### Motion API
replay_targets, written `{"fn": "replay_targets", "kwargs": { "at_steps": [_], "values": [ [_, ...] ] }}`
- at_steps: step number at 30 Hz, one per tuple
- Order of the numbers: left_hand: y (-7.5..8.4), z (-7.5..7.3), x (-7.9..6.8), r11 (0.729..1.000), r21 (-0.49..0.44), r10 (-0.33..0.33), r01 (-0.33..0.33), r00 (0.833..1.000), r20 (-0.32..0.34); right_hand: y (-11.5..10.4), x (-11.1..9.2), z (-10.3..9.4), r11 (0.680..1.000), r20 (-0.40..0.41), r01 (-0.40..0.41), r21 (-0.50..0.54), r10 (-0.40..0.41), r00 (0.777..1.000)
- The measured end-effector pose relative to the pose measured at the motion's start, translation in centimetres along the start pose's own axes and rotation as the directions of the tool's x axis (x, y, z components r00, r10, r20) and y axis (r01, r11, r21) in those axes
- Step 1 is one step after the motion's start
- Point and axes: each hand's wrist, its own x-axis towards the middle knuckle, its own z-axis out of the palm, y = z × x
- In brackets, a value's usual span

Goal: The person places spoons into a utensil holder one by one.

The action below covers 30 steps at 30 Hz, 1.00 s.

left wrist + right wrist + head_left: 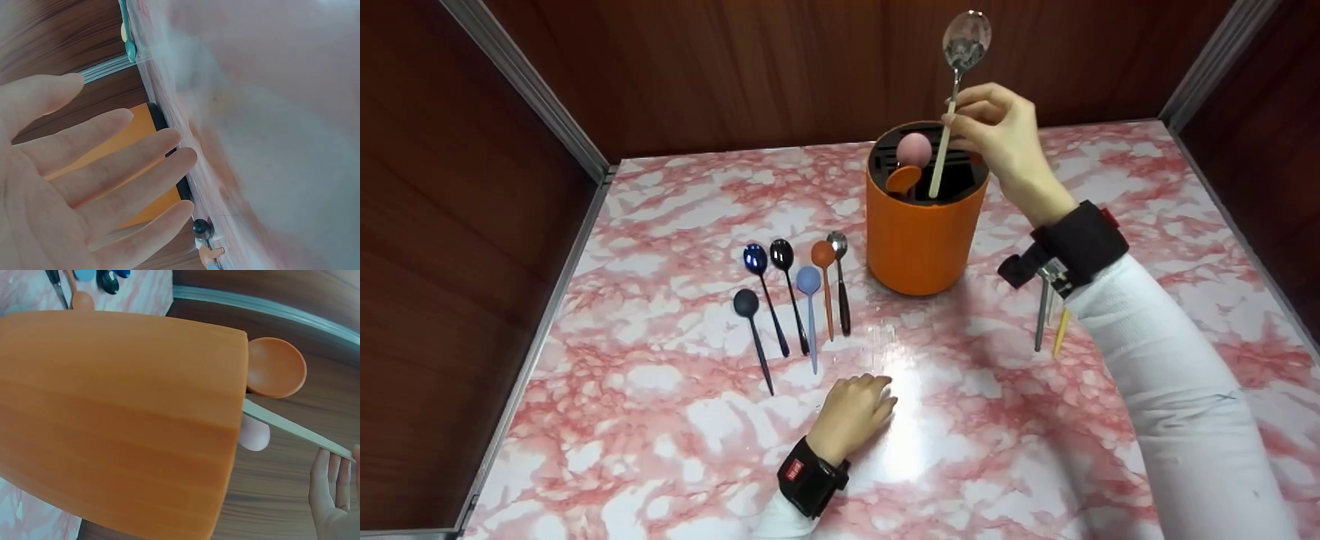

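My right hand [997,124] pinches a spoon [943,154] by its cream handle, with the shiny metal bowl pointing up. The handle's lower end overlaps the black slotted top of an orange utensil holder [922,247]; in the right wrist view the cream handle [298,430] disappears behind the holder's rim. A pink round-headed utensil [914,150] and an orange spoon [904,179] stand in the holder. Low over the front of the table, my left hand [851,412] holds nothing. Its fingers look loosely extended in the left wrist view.
Left of the holder lie several spoons, among them a dark grey one [746,303], a light blue one [808,280] and an orange one [823,253]. Grey [1041,319] and yellow [1061,334] handles show beneath my right forearm. Wooden panels [772,75] enclose the table.
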Motion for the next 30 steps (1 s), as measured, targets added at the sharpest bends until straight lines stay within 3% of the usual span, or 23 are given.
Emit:
{"fn": "replay_targets", "kwargs": {
  "at_steps": [10,30],
  "values": [
    [0.1,0.2,0.0,1.0,-0.009,-0.009,0.009,1.0,0.009,1.4,0.0,0.5,1.0,0.036,-0.018,0.024,0.018,0.999],
    [-0.1,0.2,0.0,1.0,0.005,0.011,-0.011,1.0,-0.01,3.6,-0.3,0.2,0.994,0.08,-0.059,-0.088,0.066,0.995]
  ]
}}
